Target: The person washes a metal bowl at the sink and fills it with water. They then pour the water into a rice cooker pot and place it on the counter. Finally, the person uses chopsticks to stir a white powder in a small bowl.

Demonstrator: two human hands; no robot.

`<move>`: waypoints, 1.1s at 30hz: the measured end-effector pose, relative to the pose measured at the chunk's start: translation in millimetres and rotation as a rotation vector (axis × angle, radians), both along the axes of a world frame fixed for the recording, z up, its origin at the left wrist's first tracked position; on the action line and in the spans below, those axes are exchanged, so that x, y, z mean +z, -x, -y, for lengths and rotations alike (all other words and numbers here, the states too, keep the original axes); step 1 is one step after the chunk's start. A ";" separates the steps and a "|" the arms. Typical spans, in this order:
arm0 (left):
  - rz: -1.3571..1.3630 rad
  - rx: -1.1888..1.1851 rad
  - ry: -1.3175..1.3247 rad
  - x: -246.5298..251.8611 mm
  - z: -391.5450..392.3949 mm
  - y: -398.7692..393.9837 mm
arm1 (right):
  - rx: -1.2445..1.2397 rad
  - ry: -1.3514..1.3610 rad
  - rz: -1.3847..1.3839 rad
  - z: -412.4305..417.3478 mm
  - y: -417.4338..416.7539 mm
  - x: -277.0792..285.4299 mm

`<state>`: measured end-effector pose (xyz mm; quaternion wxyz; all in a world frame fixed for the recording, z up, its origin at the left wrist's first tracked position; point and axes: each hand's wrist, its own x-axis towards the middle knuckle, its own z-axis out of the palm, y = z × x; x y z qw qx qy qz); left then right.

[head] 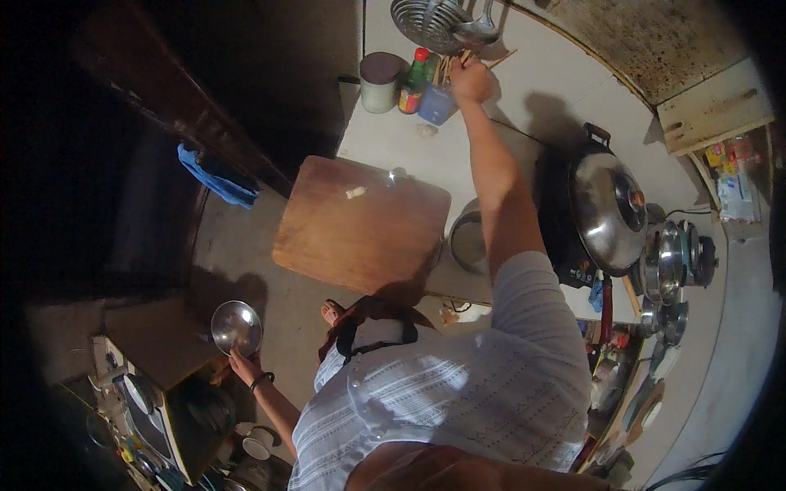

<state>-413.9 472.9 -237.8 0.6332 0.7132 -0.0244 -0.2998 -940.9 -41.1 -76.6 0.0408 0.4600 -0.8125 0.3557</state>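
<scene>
A shiny metal bowl (236, 327) is gripped at its rim by my left hand (244, 363), held out over the floor at lower left. At the far end of the counter, my right hand (471, 81) has its fingers curled at the tops of several wooden sticks (443, 69). These stand in a blue holder (437, 105); whether the fingers grip any of them is hard to see. Beside the holder are a green bottle with a red cap (412, 86) and a jar with a dark lid (378, 83). A small pale piece of food (355, 193) lies on the wooden cutting board (362, 233).
A lidded wok (605, 212) sits on a black cooker (556, 227) to the right. Under my right arm is a round metal pot (470, 239). A metal strainer (424, 24) and ladle (480, 30) hang on the far wall. Crowded shelving (144, 417) stands at lower left.
</scene>
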 end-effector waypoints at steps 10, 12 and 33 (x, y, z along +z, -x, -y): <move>0.009 -0.141 0.008 10.6 34.9 24.4 | -0.006 0.219 0.027 11.8 16.8 6.0; 0.104 -0.213 0.003 9.4 31.9 23.9 | 0.018 0.302 0.036 11.0 18.4 7.3; -0.391 -0.514 0.099 64.1 106.0 86.1 | 0.126 0.733 0.479 -216.4 74.6 60.5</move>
